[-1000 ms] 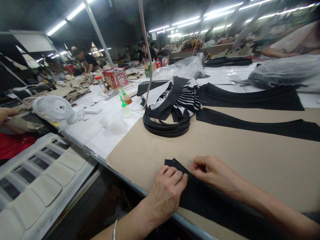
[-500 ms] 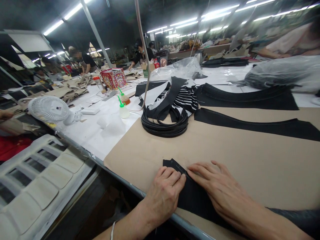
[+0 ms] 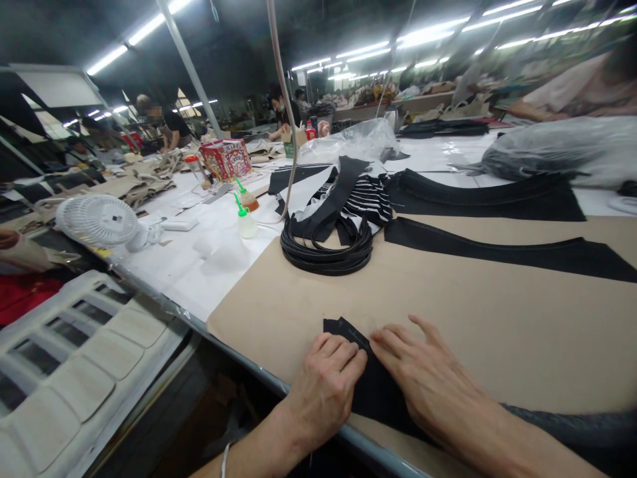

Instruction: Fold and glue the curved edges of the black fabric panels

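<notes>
A long black fabric strip (image 3: 371, 392) lies along the near edge of the brown paper sheet (image 3: 448, 305) on the table. My left hand (image 3: 323, 388) rests on the strip's left end with its fingers bent together, pressing down. My right hand (image 3: 428, 382) lies flat on the strip just to the right, fingers stretched out and slightly spread. The two hands nearly touch at the fingertips. Neither hand grips anything.
A coil of black straps (image 3: 326, 255) and striped fabric (image 3: 371, 199) sit mid-table. Long black pieces (image 3: 497, 252) lie at right, plastic bags (image 3: 562, 149) beyond. Glue bottles (image 3: 245, 219), a white fan (image 3: 97, 220) and a printed box (image 3: 226, 158) stand left. Other people work further off.
My right hand opened from a pinch at the strip's edge to lying flat on it with fingers spread. My left hand stayed on the strip's end.
</notes>
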### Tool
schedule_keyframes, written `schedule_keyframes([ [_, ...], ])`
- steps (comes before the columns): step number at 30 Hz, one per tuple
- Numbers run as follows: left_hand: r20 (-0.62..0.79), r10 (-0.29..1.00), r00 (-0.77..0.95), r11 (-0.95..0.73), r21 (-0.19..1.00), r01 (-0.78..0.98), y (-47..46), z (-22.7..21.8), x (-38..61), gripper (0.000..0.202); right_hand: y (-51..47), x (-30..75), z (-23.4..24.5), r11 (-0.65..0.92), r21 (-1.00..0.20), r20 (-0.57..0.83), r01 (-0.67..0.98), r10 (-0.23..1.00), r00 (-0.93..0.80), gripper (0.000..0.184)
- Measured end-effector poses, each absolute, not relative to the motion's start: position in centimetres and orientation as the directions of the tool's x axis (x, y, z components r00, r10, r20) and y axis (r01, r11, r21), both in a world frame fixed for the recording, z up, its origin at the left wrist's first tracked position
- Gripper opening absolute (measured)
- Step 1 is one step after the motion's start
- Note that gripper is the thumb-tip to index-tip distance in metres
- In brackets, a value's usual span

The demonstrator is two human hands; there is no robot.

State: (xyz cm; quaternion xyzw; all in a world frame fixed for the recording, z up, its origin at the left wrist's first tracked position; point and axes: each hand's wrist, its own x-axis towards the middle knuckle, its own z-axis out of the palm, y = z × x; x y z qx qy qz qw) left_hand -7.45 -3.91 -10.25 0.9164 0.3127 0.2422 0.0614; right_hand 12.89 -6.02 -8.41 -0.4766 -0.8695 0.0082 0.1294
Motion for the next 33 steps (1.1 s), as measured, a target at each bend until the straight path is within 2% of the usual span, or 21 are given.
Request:
schedule_keyframes([
  [3, 0.394, 0.608, 0.69, -0.793, 0.261, 0.55, -4.0, -10.3, -7.4, 0.027, -5.7, 13.1, -7.3, 0.451, -0.23, 0.17, 0.862, 0.891, -0.421, 0.056],
  [5, 0.39, 0.613, 0.687, -0.789, 0.263, 0.555, -4.0, -10.3, -7.4, 0.027, -5.8, 13.0, -7.3, 0.465, -0.233, 0.206, 0.854, 0.882, -0.424, 0.058],
  [7, 0.392, 0.618, 0.682, -0.785, 0.27, 0.557, -4.0, -10.4, -7.3, 0.027, -6.1, 12.8, -7.9, 0.514, -0.187, 0.263, 0.837, 0.848, -0.461, 0.054],
  [9, 0.398, 0.618, 0.678, -0.785, 0.272, 0.556, -3.9, -10.3, -7.2, 0.028, -6.2, 12.6, -8.7, 0.56, -0.092, 0.306, 0.824, 0.803, -0.512, 0.052],
  [11, 0.402, 0.612, 0.681, -0.79, 0.271, 0.55, -3.9, -10.3, -7.2, 0.028, -6.3, 12.3, -9.1, 0.598, -0.012, 0.303, 0.801, 0.766, -0.567, 0.054],
  [12, 0.4, 0.61, 0.684, -0.791, 0.271, 0.548, -3.9, -10.2, -7.2, 0.028, -6.3, 12.3, -9.1, 0.601, -0.011, 0.289, 0.799, 0.767, -0.573, 0.055],
  [14, 0.398, 0.609, 0.686, -0.793, 0.274, 0.545, -3.9, -10.2, -7.2, 0.029, -6.2, 12.5, -8.7, 0.565, -0.103, 0.242, 0.819, 0.813, -0.53, 0.059],
  [18, 0.428, 0.606, 0.67, -0.795, 0.29, 0.533, -3.8, -10.2, -7.3, 0.032, -6.1, 14.2, -7.1, 0.377, -0.404, 0.156, 0.833, 0.926, -0.344, 0.055],
  [20, 0.46, 0.602, 0.653, -0.798, 0.304, 0.521, -3.7, -10.2, -7.4, 0.035, -6.3, 15.2, -6.4, 0.298, -0.464, 0.103, 0.834, 0.953, -0.284, 0.047],
  [24, 0.456, 0.654, 0.604, -0.757, 0.384, 0.529, -3.7, -9.6, -7.3, 0.035, -7.4, 16.1, -5.6, 0.222, -0.475, -0.043, 0.851, 0.961, -0.274, 0.036],
  [28, 0.371, 0.72, 0.586, -0.692, 0.457, 0.559, -3.5, -8.1, -5.8, 0.029, -7.6, 15.6, -5.1, 0.205, -0.466, -0.047, 0.861, 0.966, -0.255, 0.028],
  [33, 0.157, 0.694, 0.702, -0.67, 0.498, 0.551, -2.6, -6.4, -2.6, 0.037, -6.8, 15.4, -4.3, 0.138, -0.417, -0.153, 0.898, 0.964, -0.219, 0.024],
])
